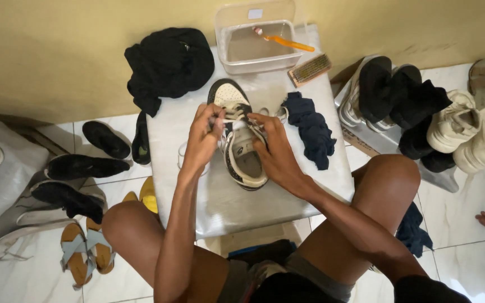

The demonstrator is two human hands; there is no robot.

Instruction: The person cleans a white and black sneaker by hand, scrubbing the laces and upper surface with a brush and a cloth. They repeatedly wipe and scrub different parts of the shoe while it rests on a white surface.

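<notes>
White-tiled floor, yellow wall; small grey table [197,207] between our knees, footwear crowding both sides. Black-and-white sneaker [241,147] lies mid-table, toe toward wall, bare tabletop around it, front edge near our lap. Dark blue cloth [312,132] just right of it, black cloth [166,64] over far left corner, clear tub [256,53] at far edge. Our left hand [203,140] and right hand [273,154] flank sneaker, fingers pinched on white laces [232,122].

Bare tabletop is lying open just below the black-and-cream sneaker [238,140]. A crumpled navy cloth [311,130] is crowding its right side. A clear plastic water tub [255,45] is blocking beyond its toe.
</notes>
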